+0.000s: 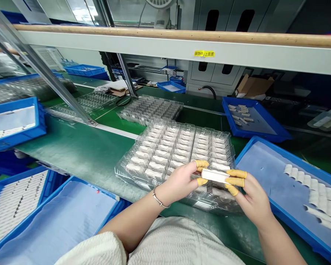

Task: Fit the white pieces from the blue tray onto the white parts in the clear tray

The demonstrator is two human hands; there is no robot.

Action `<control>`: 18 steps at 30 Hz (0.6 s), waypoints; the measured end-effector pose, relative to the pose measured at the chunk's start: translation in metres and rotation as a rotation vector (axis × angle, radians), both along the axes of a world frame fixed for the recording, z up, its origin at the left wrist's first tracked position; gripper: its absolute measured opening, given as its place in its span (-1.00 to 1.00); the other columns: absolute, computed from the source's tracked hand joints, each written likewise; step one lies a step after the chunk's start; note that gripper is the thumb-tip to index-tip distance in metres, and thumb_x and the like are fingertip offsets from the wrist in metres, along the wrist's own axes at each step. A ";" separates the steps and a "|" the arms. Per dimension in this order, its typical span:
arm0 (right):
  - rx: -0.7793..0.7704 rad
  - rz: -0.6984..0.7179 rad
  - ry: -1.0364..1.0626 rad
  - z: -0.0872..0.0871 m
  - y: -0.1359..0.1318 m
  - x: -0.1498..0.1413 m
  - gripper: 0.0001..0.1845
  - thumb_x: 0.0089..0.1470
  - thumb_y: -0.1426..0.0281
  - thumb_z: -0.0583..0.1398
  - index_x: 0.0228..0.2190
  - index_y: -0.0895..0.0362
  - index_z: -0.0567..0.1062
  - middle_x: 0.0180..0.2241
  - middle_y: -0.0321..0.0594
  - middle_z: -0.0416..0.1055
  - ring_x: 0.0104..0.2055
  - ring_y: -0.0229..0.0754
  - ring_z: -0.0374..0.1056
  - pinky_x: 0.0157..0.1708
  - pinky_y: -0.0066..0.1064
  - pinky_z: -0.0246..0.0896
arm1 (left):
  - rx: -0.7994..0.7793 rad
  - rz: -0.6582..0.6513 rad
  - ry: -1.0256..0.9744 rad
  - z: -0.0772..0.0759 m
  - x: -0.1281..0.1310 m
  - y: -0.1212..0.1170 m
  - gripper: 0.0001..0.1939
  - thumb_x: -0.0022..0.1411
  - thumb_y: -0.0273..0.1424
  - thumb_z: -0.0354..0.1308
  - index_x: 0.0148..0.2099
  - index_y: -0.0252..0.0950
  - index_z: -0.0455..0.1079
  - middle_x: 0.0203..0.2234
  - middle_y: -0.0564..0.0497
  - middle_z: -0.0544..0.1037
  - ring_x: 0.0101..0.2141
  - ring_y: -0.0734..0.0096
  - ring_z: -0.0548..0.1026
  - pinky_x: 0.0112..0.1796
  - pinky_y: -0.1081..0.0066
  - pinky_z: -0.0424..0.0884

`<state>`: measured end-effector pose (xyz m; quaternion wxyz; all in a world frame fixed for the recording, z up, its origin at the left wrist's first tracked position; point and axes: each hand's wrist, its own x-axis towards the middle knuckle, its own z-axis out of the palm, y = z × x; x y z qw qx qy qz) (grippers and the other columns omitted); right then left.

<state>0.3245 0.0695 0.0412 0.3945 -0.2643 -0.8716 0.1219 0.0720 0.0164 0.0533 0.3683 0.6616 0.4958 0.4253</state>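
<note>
While both hands meet over the clear blister tray (202,201), a white hollow-looking strip (215,176) lies level between them, above the near rows of filled pockets. Left hand (179,183): thumb and fingers closed on the strip's left end. Right hand (253,200): fingertips closed on its right end. Yellow finger cots (236,173) cover the gripping tips on both sides.

Handling, judged by eye: light, probably moulded plastic; stiff along its length, with no visible bend. The smooth face may be slippery, though the cots should add grip and keep skin marks off. Finish likely scuffs or scratches easily; thin edges could chip under a hard squeeze. Best hold: light pinch at the two ends or along the long edges, broad face untouched.

Surroundings: the tray rests on the green worktop (79,151), its pockets holding similar white pieces. Beside it, to the right, a blue lined bin (257,173) carries more white pieces (314,195), some in rows. Material and underside of the strip: cannot confirm.
</note>
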 end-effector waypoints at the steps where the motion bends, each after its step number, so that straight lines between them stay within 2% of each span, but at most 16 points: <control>1: -0.027 -0.003 0.009 0.000 0.000 -0.001 -0.84 0.22 0.47 0.20 -0.16 0.03 0.50 -0.09 -0.12 0.42 -0.01 -0.09 0.41 -0.08 -0.29 0.40 | -0.002 -0.001 0.007 0.001 0.000 0.000 -0.53 0.21 -0.43 0.23 0.16 -0.23 0.33 0.05 -0.07 0.54 -0.01 0.27 0.54 0.04 0.32 0.44; 5: -0.101 -0.009 0.039 -0.001 0.001 -0.001 -0.88 0.21 0.43 0.22 -0.21 0.01 0.53 -0.12 -0.15 0.45 -0.02 -0.08 0.41 -0.08 -0.29 0.40 | 0.020 0.010 0.059 0.004 -0.001 -0.001 -0.60 0.21 -0.41 0.23 0.11 -0.22 0.40 0.00 -0.05 0.57 -0.03 0.26 0.54 0.02 0.33 0.42; 8: -0.188 0.009 0.042 -0.003 0.001 0.000 -0.91 0.21 0.39 0.22 -0.24 0.00 0.54 -0.13 -0.16 0.47 -0.05 -0.08 0.43 -0.09 -0.28 0.41 | 0.060 -0.054 0.069 0.006 -0.001 0.000 -0.66 0.26 -0.33 0.20 0.08 -0.22 0.43 -0.03 -0.05 0.58 -0.05 0.27 0.52 0.00 0.34 0.39; 10: -0.261 -0.021 0.046 -0.005 0.002 0.001 -0.88 0.24 0.35 0.19 -0.19 0.01 0.52 -0.16 -0.16 0.50 -0.12 -0.09 0.47 -0.16 -0.29 0.44 | 0.048 -0.085 0.092 0.007 -0.001 0.001 -0.74 0.27 -0.26 0.20 -0.05 -0.25 0.50 -0.17 -0.04 0.61 -0.14 0.27 0.52 -0.10 0.36 0.40; 12: -0.270 -0.125 0.063 -0.006 0.001 0.001 -0.79 0.25 0.30 0.18 -0.07 0.02 0.47 -0.17 -0.15 0.50 -0.20 -0.10 0.48 -0.22 -0.28 0.45 | -0.038 -0.052 0.084 0.006 0.001 0.002 -0.78 0.25 -0.24 0.20 -0.21 -0.28 0.52 -0.34 -0.01 0.58 -0.28 0.31 0.50 -0.25 0.40 0.38; 15: -0.064 -0.205 -0.015 -0.004 -0.002 -0.005 -0.66 0.22 0.26 0.21 0.02 0.04 0.42 -0.10 -0.07 0.45 -0.11 -0.02 0.43 -0.13 -0.15 0.41 | -0.242 -0.012 -0.136 0.002 0.009 0.006 -0.76 0.22 -0.22 0.20 -0.30 -0.31 0.48 -0.42 0.02 0.54 -0.37 0.37 0.46 -0.36 0.44 0.33; 18: 0.183 -0.113 -0.201 0.000 -0.006 -0.014 -0.70 0.23 0.35 0.19 0.00 0.08 0.44 -0.12 -0.03 0.44 -0.04 0.05 0.35 -0.09 -0.08 0.32 | -0.404 -0.088 -0.421 -0.004 0.020 0.009 -0.68 0.13 -0.14 0.26 -0.31 -0.35 0.45 -0.44 0.00 0.54 -0.38 0.38 0.49 -0.31 0.41 0.38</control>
